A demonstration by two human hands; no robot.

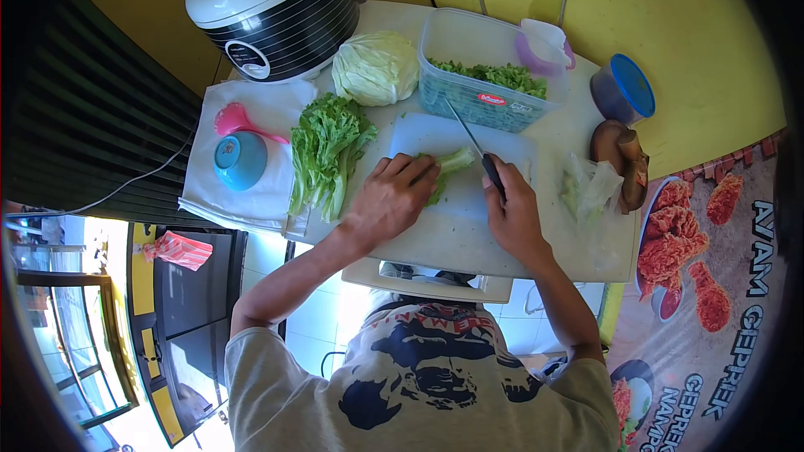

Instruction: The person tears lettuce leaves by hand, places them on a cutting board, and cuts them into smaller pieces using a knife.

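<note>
My left hand (395,195) is closed over a bunch of lettuce (453,161) on the pale cutting board (502,149), with the stem end sticking out to the right. In my right hand (512,208) is a knife (463,124) with a black handle, its blade pointing up and left above the board, just beyond the lettuce stems. A clear plastic container (456,88) behind the board holds cut green leaves (494,75). Left of my left hand lies more leafy lettuce (331,146). A whole cabbage (374,67) sits behind it.
A rice cooker (272,21) stands at the back left. In front of it are a blue bowl (240,161) and a pink ladle (234,120) on a white cloth (280,105). At right are a plastic bag (593,197), a brown stone mortar (610,144) and a blue-lidded tub (624,88).
</note>
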